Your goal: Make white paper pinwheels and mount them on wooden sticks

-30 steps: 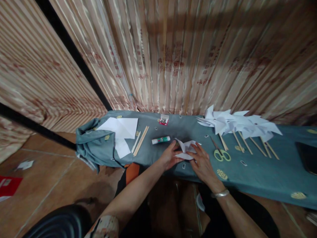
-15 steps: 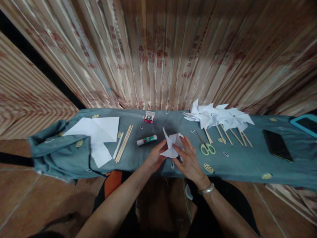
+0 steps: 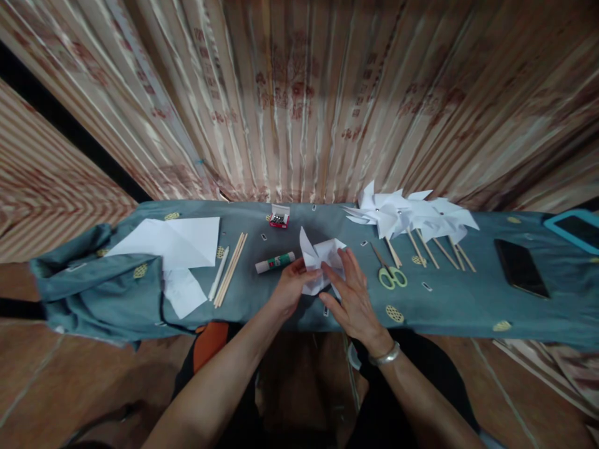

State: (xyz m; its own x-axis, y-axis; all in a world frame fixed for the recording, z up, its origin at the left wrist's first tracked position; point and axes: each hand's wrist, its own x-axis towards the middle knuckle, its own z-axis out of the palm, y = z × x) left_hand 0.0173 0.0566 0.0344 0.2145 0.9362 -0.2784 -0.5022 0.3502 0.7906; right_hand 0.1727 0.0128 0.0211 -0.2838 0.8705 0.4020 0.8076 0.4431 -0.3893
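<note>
A white paper pinwheel (image 3: 312,257), its blades folded toward the middle, is between my two hands over the front of the cloth-covered table. My left hand (image 3: 291,288) grips it from the left, thumb across the front near the centre. On the other side my right hand (image 3: 350,293) has its index finger at the middle of the paper and its other fingers along the right blade; its thumb stands away. A green and white glue stick (image 3: 275,262) lies just left of the pinwheel. Green-handled scissors (image 3: 392,276) rest to the right.
Finished pinwheels on sticks (image 3: 412,212) overlap at the back right. A small open box of metal pins (image 3: 279,216) stands behind. Wooden sticks (image 3: 231,270), a white rolled paper stick (image 3: 218,274) and paper sheets (image 3: 191,240) lie left. A dark phone (image 3: 521,268) lies far right.
My left thumb has come over the front of the pinwheel onto its centre. The paper has opened toward me a little, and my right thumb has drawn away from it.
</note>
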